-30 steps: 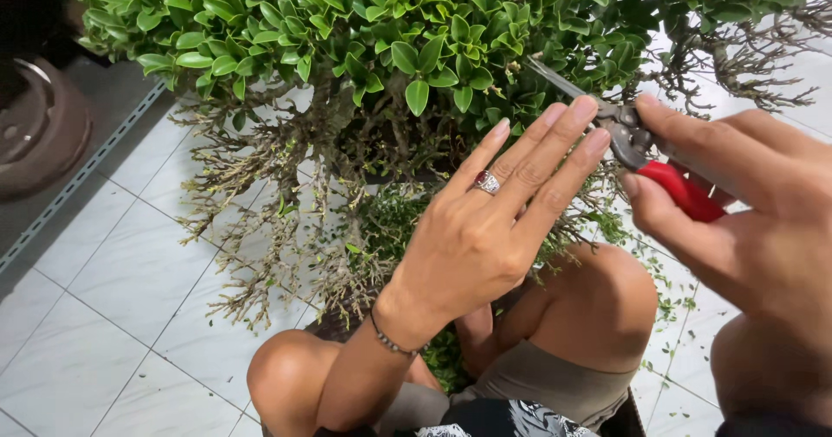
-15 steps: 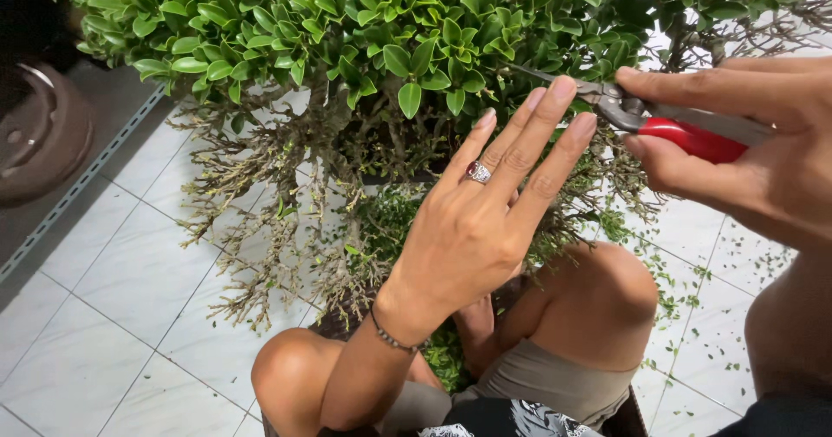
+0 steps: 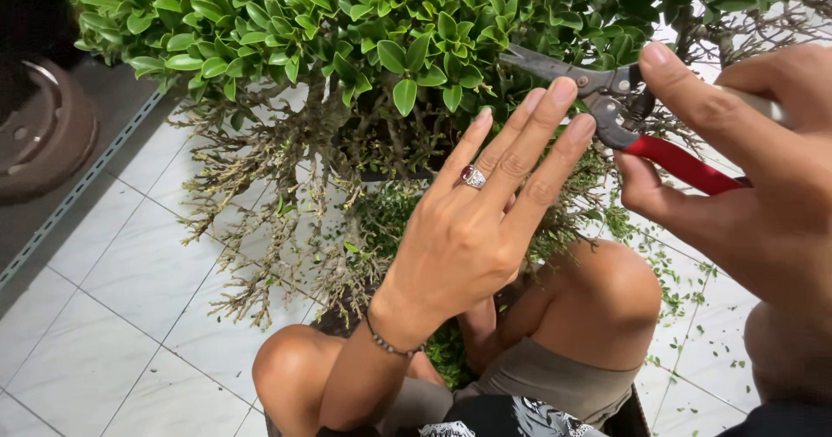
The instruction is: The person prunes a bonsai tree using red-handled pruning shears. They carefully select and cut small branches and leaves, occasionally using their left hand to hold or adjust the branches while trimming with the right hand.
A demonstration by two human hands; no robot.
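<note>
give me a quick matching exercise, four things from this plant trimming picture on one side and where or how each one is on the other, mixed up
Things:
1. pruning shears
2. ring
3. bracelet
4. round brown pot

Places:
A. on the left wrist
B. on dark ground at far left
C. in the right hand, blades in the leaves
D. on a finger of the left hand

Pairs: 1-C, 2-D, 3-A, 4-B

Soft, even daylight fills the scene, with no harsh glare. The shrub [image 3: 347, 30] is the landmark: its upper leaves are bright and sharply in focus, while the twiggy underside sinks into shade. Below the shrub, the white floor tiles [image 3: 130, 316] look pale with only faint shadows. To the shrub's right, the right hand [image 3: 745, 177] is close and slightly soft.
</note>
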